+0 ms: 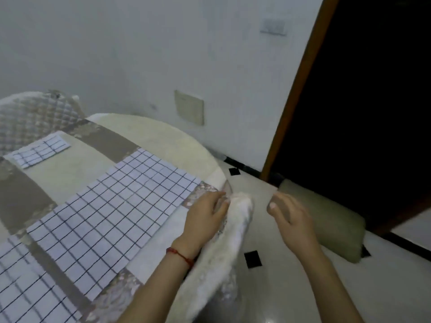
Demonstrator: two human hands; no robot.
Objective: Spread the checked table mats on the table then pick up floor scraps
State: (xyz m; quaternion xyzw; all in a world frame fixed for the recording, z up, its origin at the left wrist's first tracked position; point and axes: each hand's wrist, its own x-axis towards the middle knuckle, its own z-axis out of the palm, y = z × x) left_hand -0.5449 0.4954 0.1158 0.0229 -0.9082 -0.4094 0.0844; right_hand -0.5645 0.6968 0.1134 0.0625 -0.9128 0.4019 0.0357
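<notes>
A large white mat with black checks (112,203) lies flat across the round table (149,136). A second checked mat (21,290) is spread at the near left edge, and a small folded checked mat (38,150) rests at the far left. My left hand (207,215) lies at the table's right rim, fingers touching the white cloth edge (224,248) that hangs there. My right hand (286,213) hovers off the table over the floor, fingers loosely curled, holding nothing that I can see.
A quilted chair back (30,117) stands behind the table at far left. On the pale tiled floor (275,287) a green cushion (326,220) lies along the dark doorway (373,101). Wall close behind.
</notes>
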